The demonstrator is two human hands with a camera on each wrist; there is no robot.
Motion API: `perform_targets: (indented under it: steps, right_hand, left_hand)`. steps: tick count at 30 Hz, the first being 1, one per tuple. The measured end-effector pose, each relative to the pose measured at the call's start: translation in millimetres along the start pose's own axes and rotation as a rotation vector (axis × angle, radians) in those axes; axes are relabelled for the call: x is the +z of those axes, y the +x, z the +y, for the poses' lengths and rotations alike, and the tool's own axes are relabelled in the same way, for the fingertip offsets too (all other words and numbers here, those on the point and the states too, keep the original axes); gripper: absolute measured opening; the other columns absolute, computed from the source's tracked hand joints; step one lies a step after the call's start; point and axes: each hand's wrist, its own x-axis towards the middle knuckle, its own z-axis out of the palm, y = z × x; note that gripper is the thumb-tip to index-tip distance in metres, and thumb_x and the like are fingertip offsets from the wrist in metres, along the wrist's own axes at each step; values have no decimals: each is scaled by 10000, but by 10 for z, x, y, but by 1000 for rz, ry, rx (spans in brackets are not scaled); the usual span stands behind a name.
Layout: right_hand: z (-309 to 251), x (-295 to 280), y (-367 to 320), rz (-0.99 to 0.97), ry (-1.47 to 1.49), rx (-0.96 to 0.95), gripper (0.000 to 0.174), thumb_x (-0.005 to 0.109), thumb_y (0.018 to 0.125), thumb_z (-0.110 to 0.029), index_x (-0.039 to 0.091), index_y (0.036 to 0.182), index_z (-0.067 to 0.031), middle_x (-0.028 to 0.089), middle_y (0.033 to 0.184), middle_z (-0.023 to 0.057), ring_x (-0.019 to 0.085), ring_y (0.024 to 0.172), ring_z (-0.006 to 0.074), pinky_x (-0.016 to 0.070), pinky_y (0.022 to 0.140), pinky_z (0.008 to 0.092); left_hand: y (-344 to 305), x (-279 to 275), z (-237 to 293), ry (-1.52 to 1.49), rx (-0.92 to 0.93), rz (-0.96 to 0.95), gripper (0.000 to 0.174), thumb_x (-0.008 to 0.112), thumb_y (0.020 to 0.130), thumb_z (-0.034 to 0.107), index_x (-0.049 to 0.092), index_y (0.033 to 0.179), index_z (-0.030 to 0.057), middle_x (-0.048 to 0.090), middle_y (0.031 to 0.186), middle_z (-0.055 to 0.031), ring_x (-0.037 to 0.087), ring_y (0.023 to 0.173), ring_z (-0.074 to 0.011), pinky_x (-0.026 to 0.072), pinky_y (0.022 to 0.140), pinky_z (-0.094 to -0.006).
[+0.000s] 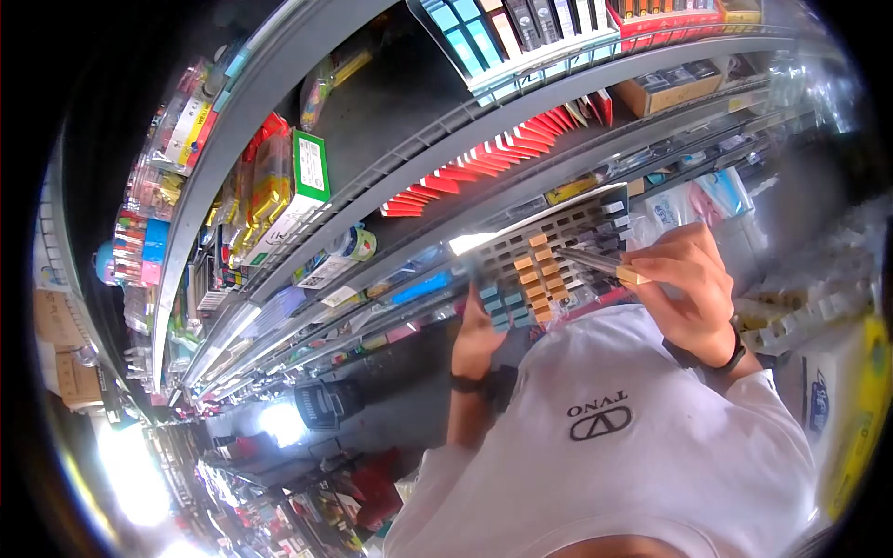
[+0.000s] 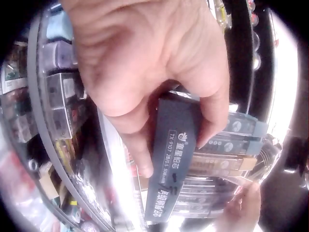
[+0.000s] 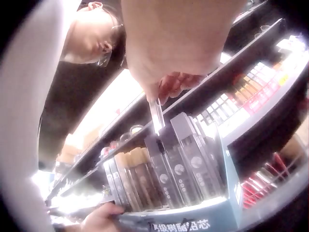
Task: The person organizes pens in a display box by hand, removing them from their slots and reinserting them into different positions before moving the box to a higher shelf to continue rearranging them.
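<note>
My left hand grips a display box of pencil lead cases by its end, thumb and fingers on opposite sides in the left wrist view. Its slotted tray holds tan-capped cases, teal-capped cases and grey-capped cases in rows; some slots are bare. Over the box, my right hand pinches one slim clear lead case with a tan end between thumb and fingers. That case slants down toward the grey-capped row in the right wrist view.
Grey shelves with wire rails run past in front. They carry red packets, a green-edged carton and boxed goods. Plastic-wrapped packages lie at the right, beside the person's white shirt.
</note>
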Motion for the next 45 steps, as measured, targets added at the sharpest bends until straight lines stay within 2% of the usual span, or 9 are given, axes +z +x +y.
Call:
perform_targets:
  steps: [1, 3, 8, 15, 30, 45]
  right_hand:
    - [-13, -7, 0, 10, 7, -4, 417, 879, 741, 47, 718, 1107, -68, 767, 990, 65, 629, 834, 228, 518, 756, 329]
    - [-36, -7, -12, 27, 23, -10, 417, 879, 741, 48, 718, 1108, -68, 770, 997, 66, 629, 836, 228, 517, 754, 327]
    - [-5, 86, -22, -25, -7, -15, 418, 882, 737, 26, 720, 1108, -79, 772, 1010, 50, 637, 853, 232, 516, 767, 328]
    - [11, 228, -106, -81, -74, -36, 439, 883, 715, -7, 727, 1114, -106, 760, 1054, 18, 642, 879, 230, 516, 775, 340]
    - [-13, 240, -134, -193, -120, -60, 501, 822, 660, -22, 728, 1140, -129, 731, 1073, 3, 644, 984, 233, 512, 822, 369]
    - [-52, 220, -92, -286, -99, -55, 423, 805, 702, -56, 745, 1108, -157, 729, 1053, -34, 621, 959, 195, 493, 804, 333]
  left_hand:
    - [25, 207, 50, 52, -32, 155, 780, 725, 931, 114, 352, 1615, 136, 601, 1400, -68, 630, 1174, -228, 519, 922, -399]
    - [42, 398, 99, 117, -66, 326, 994, 850, 838, -2, 305, 1649, 177, 626, 1341, -44, 679, 1066, -185, 585, 795, -327]
    - [-25, 350, 83, 50, -117, 472, 1013, 871, 829, 35, 294, 1650, 169, 623, 1353, -49, 668, 1112, -188, 577, 866, -346]
    - [-29, 505, 118, 139, -113, 384, 1006, 871, 832, 47, 293, 1647, 156, 618, 1365, -56, 661, 1132, -194, 571, 886, -354]
    - [-36, 620, 128, 199, -117, 339, 991, 871, 839, 72, 290, 1641, 129, 606, 1390, -72, 647, 1173, -207, 559, 929, -371]
    - [23, 686, 157, 238, -116, 306, 980, 870, 846, 98, 288, 1634, 103, 594, 1414, -89, 632, 1214, -220, 546, 972, -388]
